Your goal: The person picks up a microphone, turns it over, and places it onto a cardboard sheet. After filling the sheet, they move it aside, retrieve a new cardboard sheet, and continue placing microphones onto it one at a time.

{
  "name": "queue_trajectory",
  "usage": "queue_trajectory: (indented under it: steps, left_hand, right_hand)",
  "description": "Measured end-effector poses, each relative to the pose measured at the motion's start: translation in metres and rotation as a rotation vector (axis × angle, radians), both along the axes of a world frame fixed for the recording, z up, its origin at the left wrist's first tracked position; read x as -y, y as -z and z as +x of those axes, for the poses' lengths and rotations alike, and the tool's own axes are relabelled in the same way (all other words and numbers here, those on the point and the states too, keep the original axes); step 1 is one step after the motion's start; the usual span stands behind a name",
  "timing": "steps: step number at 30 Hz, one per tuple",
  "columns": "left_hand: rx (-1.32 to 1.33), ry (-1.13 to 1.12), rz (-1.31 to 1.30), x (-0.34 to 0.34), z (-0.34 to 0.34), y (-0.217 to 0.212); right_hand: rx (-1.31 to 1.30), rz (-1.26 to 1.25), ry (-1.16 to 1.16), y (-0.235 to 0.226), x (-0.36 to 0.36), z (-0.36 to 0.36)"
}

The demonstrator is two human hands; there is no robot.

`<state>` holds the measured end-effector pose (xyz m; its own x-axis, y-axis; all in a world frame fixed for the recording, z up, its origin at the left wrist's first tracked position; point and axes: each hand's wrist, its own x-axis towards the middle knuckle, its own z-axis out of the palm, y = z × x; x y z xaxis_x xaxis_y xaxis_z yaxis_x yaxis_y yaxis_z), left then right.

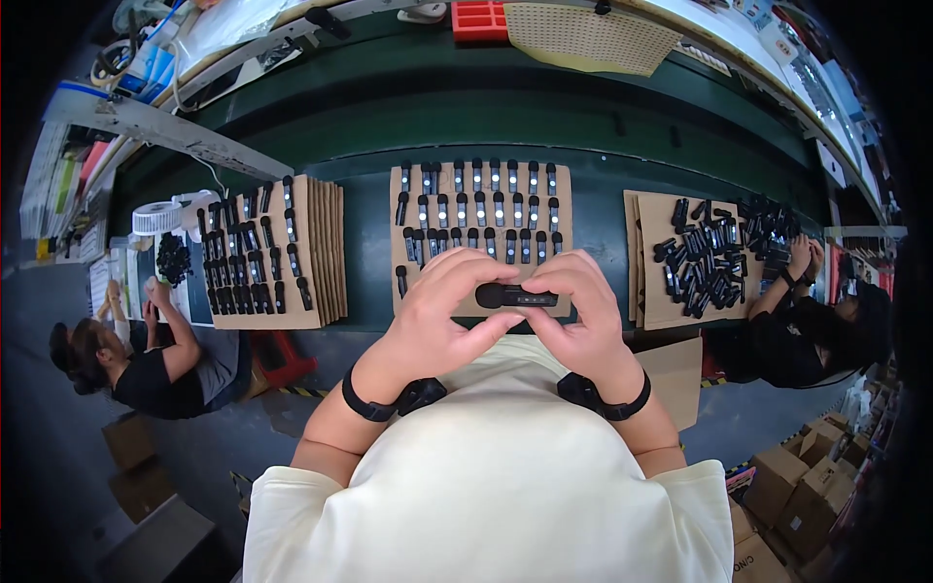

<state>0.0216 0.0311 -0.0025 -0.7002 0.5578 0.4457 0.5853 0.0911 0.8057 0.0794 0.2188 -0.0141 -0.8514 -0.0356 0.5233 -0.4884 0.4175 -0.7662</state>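
Observation:
Between my two hands is a small black clip-on microphone (517, 295), held level with its rounded foam head to the left. The fingers and thumb of my left hand (442, 306) pinch the foam end. My right hand (580, 309) grips the opposite end with thumb and forefinger. Just beyond my hands lies a brown cardboard sheet (398, 255), bearing rows of similar black microphones (477, 177). Several of these show small white lights. One microphone (401, 282) lies apart beside my left hand, and my hands hide part of the sheet's near edge.
Stacked cardboard on the left (328, 253) carries more microphones in rows; cardboard on the right (637, 282) holds a loose heap. Co-workers sit at both sides (165, 360) (787, 335). A shelf with a red tray (479, 21) runs above the green bench (369, 107).

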Motion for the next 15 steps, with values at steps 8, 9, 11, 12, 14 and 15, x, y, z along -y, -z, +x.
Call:
queue_trajectory:
  steps: [8, 9, 11, 12, 14, 15]
  left_hand:
    - [0.007, 0.011, 0.000, 0.000, -0.002, 0.005]
    - [0.006, 0.003, 0.001, -0.001, -0.001, 0.006]
    - [0.006, -0.010, 0.003, -0.002, -0.001, 0.010]
    - [0.006, -0.010, 0.002, -0.003, -0.001, 0.012]
    - [0.049, 0.015, 0.015, -0.005, 0.000, 0.018]
    - [0.071, 0.029, 0.022, -0.006, 0.000, 0.019]
  right_hand:
    - [0.197, -0.252, -0.037, 0.009, -0.002, 0.008]
    - [0.225, -0.319, -0.044, 0.010, -0.002, 0.009]
    - [0.253, -0.387, -0.051, 0.009, -0.002, 0.009]
    - [0.205, -0.329, -0.047, 0.008, -0.002, 0.008]
    - [0.109, -0.210, -0.035, 0.002, -0.002, 0.006]
    - [0.109, -0.210, -0.032, -0.001, -0.002, 0.005]
